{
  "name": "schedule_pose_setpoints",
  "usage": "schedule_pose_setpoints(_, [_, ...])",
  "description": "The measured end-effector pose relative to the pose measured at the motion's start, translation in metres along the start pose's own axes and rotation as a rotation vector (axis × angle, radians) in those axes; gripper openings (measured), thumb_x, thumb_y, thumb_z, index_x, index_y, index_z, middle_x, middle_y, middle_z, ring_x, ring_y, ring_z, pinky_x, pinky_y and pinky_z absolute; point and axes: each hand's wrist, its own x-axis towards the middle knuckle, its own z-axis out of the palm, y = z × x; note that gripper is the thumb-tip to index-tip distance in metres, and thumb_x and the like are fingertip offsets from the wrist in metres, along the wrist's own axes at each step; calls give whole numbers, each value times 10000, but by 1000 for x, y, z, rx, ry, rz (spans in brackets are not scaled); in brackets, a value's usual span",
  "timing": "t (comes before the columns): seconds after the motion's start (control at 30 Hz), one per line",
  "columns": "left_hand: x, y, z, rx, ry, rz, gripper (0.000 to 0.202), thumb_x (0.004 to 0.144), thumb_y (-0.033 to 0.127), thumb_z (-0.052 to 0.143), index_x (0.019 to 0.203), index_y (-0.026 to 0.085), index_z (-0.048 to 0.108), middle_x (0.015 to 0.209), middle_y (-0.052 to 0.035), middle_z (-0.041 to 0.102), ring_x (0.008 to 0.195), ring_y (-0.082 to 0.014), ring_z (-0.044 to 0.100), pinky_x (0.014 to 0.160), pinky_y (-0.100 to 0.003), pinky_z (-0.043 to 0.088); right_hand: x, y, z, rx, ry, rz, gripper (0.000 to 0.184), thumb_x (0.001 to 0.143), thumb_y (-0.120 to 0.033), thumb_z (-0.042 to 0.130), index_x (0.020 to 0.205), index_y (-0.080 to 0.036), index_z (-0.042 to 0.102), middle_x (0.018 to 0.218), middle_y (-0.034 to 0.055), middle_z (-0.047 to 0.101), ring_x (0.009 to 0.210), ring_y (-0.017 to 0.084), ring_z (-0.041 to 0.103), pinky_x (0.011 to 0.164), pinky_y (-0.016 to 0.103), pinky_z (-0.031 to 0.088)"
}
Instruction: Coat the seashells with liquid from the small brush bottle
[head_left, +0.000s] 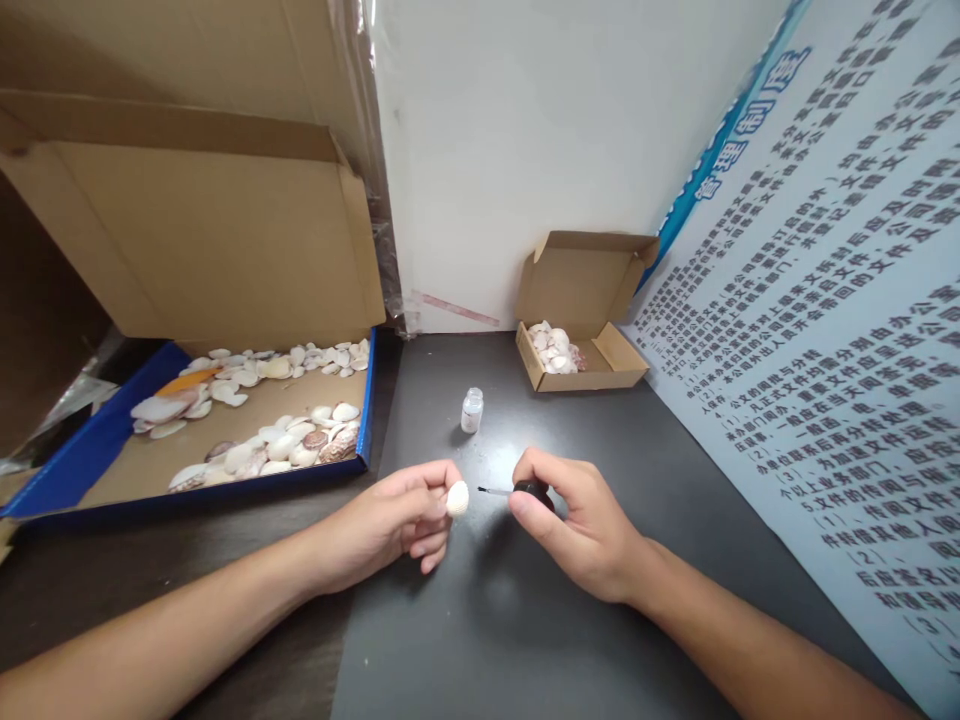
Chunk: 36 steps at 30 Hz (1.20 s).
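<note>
Between the thumb and fingers of my left hand (409, 515) is a small white ribbed seashell (457, 498). My right hand (581, 520) grips the black cap of a brush applicator (534, 492). Its thin stem and dark bristle tip point left at the shell, with a small gap between them. Just beyond both hands, a small clear glass bottle (472, 411) with a pale label stands upright and uncapped on the dark table (427, 640).
At the left lies an open blue-edged cardboard box (150, 470) with many shells in two groups. A small open cardboard box (592, 380) holding shells stands at the back right. A white panel (480, 180) rises behind, and a printed board (825, 350) leans along the right.
</note>
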Motion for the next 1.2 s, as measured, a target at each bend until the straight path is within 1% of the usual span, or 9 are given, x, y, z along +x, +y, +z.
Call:
schedule_pose_setpoints(0.23, [-1,2,2,1,7,-2,146,800,243,596,794,179,464,586,68,368,495,-71,327,531,-211,390,-2,-2,-3,62,-34,-79,195,964,-280,422,791,-196,452,619,-47,407,542,95,357,531,225,305])
schedule_pose_setpoints(0.33, [-1,1,1,0,0,2,140,804,243,593,792,179,468,568,72,356,490,-73,321,526,-207,387,0,-2,0,17,-36,-19,200,948,-312,474,787,-195,454,615,-49,409,544,96,365,527,221,310])
schedule_pose_setpoints(0.47, [0,0,-1,6,-2,3,133,800,234,589,790,179,468,584,65,367,493,-73,327,525,-208,387,2,-2,0,-52,39,66,261,904,-337,555,729,-196,423,598,-50,405,535,94,366,513,220,306])
schedule_pose_setpoints(0.67, [-1,2,2,-1,4,4,123,806,234,579,788,179,471,569,69,351,487,-74,318,530,-212,390,0,-4,-3,89,-26,-62,204,956,-283,424,780,-190,470,600,-46,418,523,93,374,515,220,313])
schedule_pose_setpoints(0.77, [0,2,2,0,4,3,130,809,239,584,793,180,469,580,67,357,491,-72,317,530,-210,388,0,-4,-1,52,-51,-27,195,942,-298,474,779,-189,472,597,-48,416,524,93,368,509,218,308])
schedule_pose_setpoints(0.87, [0,1,0,0,-7,3,126,814,239,581,804,179,471,589,65,361,496,-72,323,530,-209,389,0,-3,0,-9,-15,26,240,915,-324,539,740,-195,438,586,-51,402,524,93,357,499,216,297])
schedule_pose_setpoints(0.97, [0,1,0,0,-12,2,119,819,235,576,806,178,472,584,65,357,497,-72,321,534,-210,393,0,-2,-1,24,-2,-2,234,930,-322,503,744,-197,436,590,-50,393,526,94,353,504,216,303])
schedule_pose_setpoints(1.07, [0,2,1,0,-1,-2,120,812,231,580,810,177,473,586,64,361,501,-73,322,533,-209,392,0,-1,-2,71,-66,-44,205,945,-322,469,785,-194,467,603,-45,412,532,96,365,513,216,314])
schedule_pose_setpoints(1.2, [-1,1,2,8,-3,-1,138,807,241,592,801,180,469,579,68,353,496,-72,318,525,-207,385,0,0,0,-9,-58,27,241,913,-359,546,761,-194,457,591,-46,416,530,96,367,497,215,299])
